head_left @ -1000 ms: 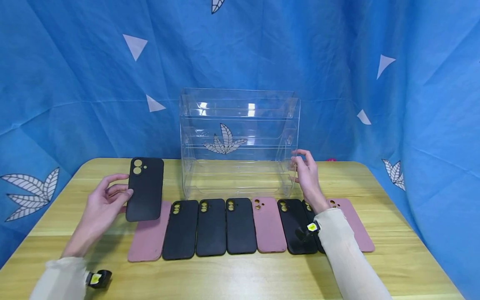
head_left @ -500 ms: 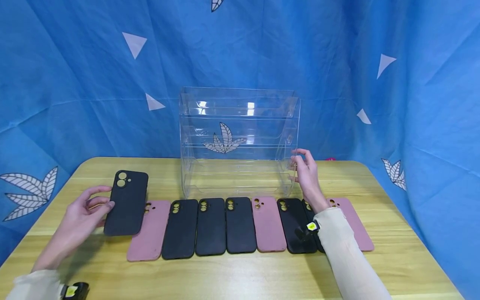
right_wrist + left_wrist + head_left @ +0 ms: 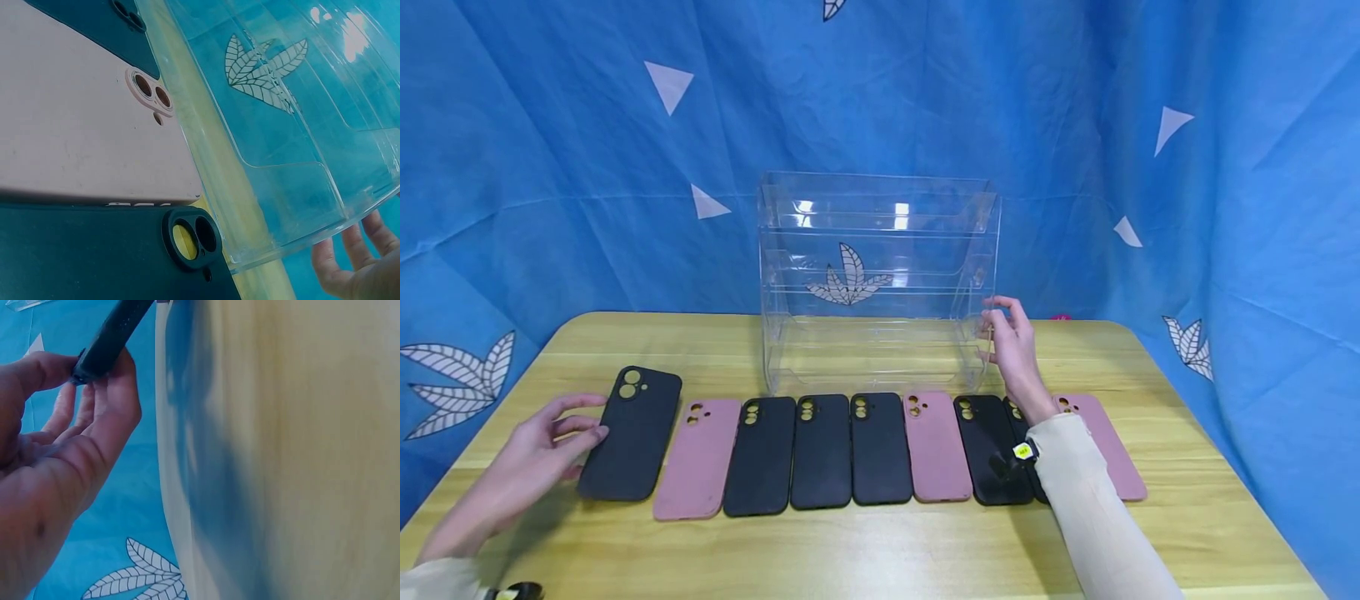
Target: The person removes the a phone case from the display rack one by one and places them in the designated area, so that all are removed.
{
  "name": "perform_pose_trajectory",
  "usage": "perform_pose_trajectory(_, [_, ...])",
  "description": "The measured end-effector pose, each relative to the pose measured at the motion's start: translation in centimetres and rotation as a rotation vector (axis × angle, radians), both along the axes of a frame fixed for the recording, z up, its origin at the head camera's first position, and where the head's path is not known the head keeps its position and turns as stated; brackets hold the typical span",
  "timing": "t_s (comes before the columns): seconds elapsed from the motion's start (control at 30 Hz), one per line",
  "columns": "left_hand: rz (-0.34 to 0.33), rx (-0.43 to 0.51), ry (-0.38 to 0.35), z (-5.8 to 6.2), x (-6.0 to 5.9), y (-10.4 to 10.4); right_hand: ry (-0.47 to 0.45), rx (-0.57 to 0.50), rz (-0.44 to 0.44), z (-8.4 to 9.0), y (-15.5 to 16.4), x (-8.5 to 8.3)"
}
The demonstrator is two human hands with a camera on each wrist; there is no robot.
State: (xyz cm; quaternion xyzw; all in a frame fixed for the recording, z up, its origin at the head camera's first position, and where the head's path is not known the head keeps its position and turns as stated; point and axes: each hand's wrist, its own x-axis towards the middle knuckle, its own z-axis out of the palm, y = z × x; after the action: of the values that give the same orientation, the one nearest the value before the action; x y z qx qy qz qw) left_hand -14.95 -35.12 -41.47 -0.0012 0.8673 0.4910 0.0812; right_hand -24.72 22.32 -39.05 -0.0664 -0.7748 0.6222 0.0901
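Note:
My left hand (image 3: 538, 454) pinches the left edge of a black phone case (image 3: 631, 433) at the left end of a row of cases. In the left wrist view the case (image 3: 115, 340) sits between thumb and fingers; whether its lower end touches the table cannot be told. Beside it lies a pink phone case (image 3: 697, 458). Farther back stands a clear plastic tiered rack (image 3: 880, 333). My right hand (image 3: 1017, 354) holds the rack's right side, and its fingers (image 3: 353, 247) lie at the edge of that panel in the right wrist view.
More cases lie flat in a row before the rack: several black ones, such as this black case (image 3: 882, 450), another pink case (image 3: 938, 450), and a pink case (image 3: 1112, 446) partly under the right forearm. A wooden table (image 3: 865, 554) bears everything; a blue curtain (image 3: 880, 92) hangs behind.
My left hand has carried the black case left and towards me, lowering it from over the pink case to beside it. My right hand has stayed at the rack.

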Motion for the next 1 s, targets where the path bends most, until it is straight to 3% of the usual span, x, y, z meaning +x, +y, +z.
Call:
perform_pose_trajectory(0.27, [-0.036, -0.045, -0.111, -0.23, 0.22, -0.32, -0.004, -0.010, -0.003, -0.02, -0.03, -0.14])
perform_pose_trajectory(0.47, [-0.020, -0.067, -0.160, -0.21, 0.29, -0.08, -0.007, -0.007, 0.003, 0.01, -0.04, -0.06])
perform_pose_trajectory(0.83, [-0.057, -0.217, -0.171, -0.06, -0.09, -0.14, -0.011, -0.002, -0.008, 0.07, -0.10, 0.04])
perform_pose_trajectory(1.0, [-0.062, -0.301, -0.127, -0.06, -0.13, 0.02, -0.011, -0.003, -0.012, 0.02, -0.09, 0.04])
